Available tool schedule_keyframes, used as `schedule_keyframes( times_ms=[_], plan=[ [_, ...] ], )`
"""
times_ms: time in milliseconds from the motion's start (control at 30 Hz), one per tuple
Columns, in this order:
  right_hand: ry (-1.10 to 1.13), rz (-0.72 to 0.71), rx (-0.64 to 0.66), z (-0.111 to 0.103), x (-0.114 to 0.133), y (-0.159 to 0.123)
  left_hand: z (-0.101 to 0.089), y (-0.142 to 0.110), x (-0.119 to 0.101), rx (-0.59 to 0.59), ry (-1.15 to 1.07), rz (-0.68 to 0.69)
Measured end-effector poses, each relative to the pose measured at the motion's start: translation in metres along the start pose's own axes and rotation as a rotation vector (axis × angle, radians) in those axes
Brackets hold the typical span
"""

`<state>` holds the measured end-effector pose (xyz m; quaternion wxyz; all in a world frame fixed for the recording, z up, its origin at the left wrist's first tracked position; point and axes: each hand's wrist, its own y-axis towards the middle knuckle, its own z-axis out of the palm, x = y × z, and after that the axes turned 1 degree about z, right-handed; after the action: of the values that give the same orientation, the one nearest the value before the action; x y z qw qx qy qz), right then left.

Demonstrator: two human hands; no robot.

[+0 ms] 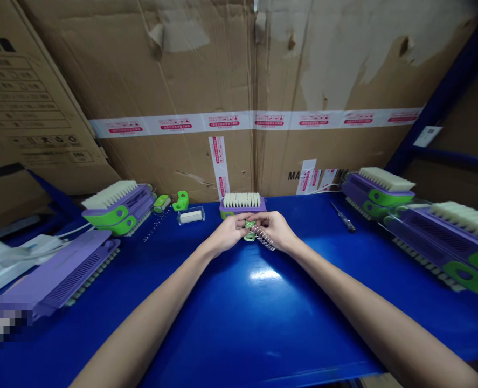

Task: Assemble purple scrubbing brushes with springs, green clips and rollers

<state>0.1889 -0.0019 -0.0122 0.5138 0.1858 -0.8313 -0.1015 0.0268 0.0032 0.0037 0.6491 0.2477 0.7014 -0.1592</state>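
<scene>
My left hand (227, 233) is closed, its fingertips pinching a small green plastic piece (249, 236). My right hand (279, 230) meets it from the other side, with a metal coil spring (264, 238) under its curled fingers. The spring slants down to the right from the green piece; whether the two are joined I cannot tell. Just behind my hands sits a purple brush (242, 202) with pale bristles facing up. Fingers hide part of the green piece and the front of that brush.
To the left lie a second coil spring (157, 224), a green bracket (181, 201), another green part (161, 203) and a clear case (191, 216). Purple-green brushes (119, 207) stand at both sides. A screwdriver (345, 219) lies right of my hands. Cardboard (190, 81) walls the blue table's (230, 323) back.
</scene>
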Motion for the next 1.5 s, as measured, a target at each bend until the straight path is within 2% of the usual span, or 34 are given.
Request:
schedule_keyframes(
  times_ms=[467, 667, 967, 1233, 1500],
  plan=[
    [-0.004, -0.05, 0.07, -0.005, 0.009, -0.002, 0.005, -0.001, 0.001, -0.068, -0.065, 0.009],
    [-0.014, -0.103, 0.076, -0.004, 0.007, -0.003, 0.002, 0.0, 0.003, -0.107, -0.008, 0.025],
    [0.019, -0.072, 0.114, -0.003, -0.001, -0.002, -0.001, -0.002, 0.003, -0.058, 0.002, 0.064],
    [0.091, 0.005, 0.105, -0.003, 0.002, -0.002, -0.003, -0.003, -0.003, 0.012, -0.023, -0.02],
    [0.026, 0.015, 0.031, -0.001, 0.005, -0.001, -0.002, 0.0, 0.001, 0.055, -0.003, -0.009]
  ],
)
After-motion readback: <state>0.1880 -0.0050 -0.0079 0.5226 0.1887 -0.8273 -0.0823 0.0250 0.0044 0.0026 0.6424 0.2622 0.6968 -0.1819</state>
